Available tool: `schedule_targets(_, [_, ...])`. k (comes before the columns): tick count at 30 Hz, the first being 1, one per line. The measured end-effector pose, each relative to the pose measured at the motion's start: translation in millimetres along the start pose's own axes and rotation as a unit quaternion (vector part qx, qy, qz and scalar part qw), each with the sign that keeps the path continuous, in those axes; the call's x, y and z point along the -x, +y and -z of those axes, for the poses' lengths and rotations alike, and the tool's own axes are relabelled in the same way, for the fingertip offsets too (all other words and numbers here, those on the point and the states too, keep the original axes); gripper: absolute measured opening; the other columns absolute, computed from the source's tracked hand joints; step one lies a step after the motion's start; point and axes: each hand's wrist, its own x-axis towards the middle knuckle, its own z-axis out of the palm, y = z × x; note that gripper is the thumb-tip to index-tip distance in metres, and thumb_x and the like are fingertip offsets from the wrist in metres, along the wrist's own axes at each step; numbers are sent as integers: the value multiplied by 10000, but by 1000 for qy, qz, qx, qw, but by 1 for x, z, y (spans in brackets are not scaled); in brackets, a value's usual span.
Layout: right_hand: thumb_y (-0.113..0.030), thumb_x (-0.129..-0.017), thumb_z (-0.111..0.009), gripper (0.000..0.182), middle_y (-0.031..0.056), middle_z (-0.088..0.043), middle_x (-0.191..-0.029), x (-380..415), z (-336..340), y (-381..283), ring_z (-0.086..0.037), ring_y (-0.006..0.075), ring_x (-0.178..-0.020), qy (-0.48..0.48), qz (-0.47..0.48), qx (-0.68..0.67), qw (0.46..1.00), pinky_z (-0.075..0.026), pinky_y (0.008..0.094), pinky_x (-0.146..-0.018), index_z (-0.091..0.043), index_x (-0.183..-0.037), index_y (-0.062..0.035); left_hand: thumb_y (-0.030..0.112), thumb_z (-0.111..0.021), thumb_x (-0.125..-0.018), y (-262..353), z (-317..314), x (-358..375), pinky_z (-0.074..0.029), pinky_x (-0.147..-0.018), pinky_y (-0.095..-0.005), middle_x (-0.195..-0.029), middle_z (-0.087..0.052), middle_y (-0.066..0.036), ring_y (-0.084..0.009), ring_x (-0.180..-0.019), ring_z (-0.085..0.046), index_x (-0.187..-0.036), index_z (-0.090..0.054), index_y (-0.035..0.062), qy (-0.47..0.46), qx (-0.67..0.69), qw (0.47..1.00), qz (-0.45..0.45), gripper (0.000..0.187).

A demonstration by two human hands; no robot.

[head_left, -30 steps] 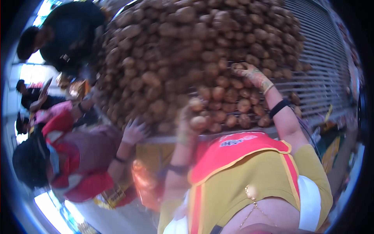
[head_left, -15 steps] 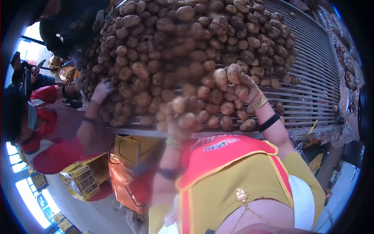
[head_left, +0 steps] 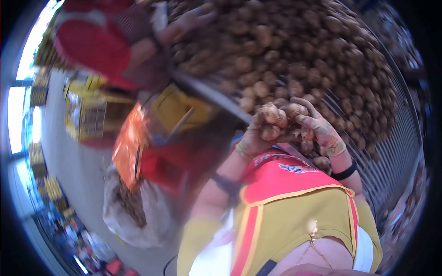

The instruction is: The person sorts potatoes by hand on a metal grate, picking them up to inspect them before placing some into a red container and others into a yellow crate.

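Observation:
Both hands, in thin printed gloves, are close together just in front of my apron at the edge of the slatted table (head_left: 384, 175). My left hand (head_left: 253, 137) is curled around a couple of brown potatoes (head_left: 274, 116). The fingers of my right hand (head_left: 322, 129) are bent over another potato (head_left: 296, 110), touching or close to those in the left. A few more potatoes lie beneath the right hand, partly hidden by it. Beyond my hands a large heap of potatoes (head_left: 317, 60) covers the slats, somewhat blurred.
On the left, a co-worker's gloved hand (head_left: 195, 18) reaches over the heap. Below it are a yellow crate (head_left: 92, 112), a yellow bin (head_left: 179, 108), an orange bag (head_left: 129, 147), a red container (head_left: 163, 168) and a pale sack (head_left: 152, 216) with brown contents.
My view has swung to the left, toward the floor containers. My hands, apart over the heap before, are now drawn together near my apron with potatoes in them.

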Motion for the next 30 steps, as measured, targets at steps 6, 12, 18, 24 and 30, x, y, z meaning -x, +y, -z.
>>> schedule_targets(6, [-381,-1052,-439,534,66,-610,-1231,-65,-77,27,-654,176,-854,-182,-300,-126,928,-565,368,-788,-394,-1465,-46,456,-616,-936,17,9,125,-502,-865,-383,-970,-482,-42,-176,-872,-460,-910,-529,130,118,47,971,-204,338])
schedule_targets(12, [-436,-1024,-497,623,132,-541,-1370,-103,-249,96,-568,242,-1157,-431,-354,-87,825,-519,406,-919,-380,-1475,-23,501,-536,-955,63,0,290,-381,-1093,-519,-1347,-495,-83,-266,-1273,-467,-1315,-464,92,375,7,814,-443,550])
schedule_targets(18, [-453,-994,-538,697,162,-453,-1476,-112,-203,89,-503,287,-1300,-395,-266,71,877,-484,394,-987,-328,-1519,-47,450,-554,-955,105,83,341,-319,-1122,-538,-1442,-466,-156,-303,-1341,-445,-1444,-407,69,586,-352,655,-321,637])
schedule_targets(24, [-417,-1005,-529,588,149,-506,-1403,-81,-68,80,-547,280,-1241,-142,-218,-4,965,-485,389,-986,-425,-1462,-61,249,-560,-960,102,104,164,-293,-1162,-452,-1386,-504,-207,-373,-1325,-446,-1305,-572,23,449,-761,406,-231,412])
schedule_targets(30, [-290,-1025,-520,411,106,-612,-1213,2,10,78,-595,149,-1088,123,20,106,987,-502,284,-897,-545,-1335,-21,234,-666,-851,93,37,-33,-322,-1136,-523,-1435,-470,-222,-454,-1366,-379,-1239,-640,57,24,-944,268,-189,427])
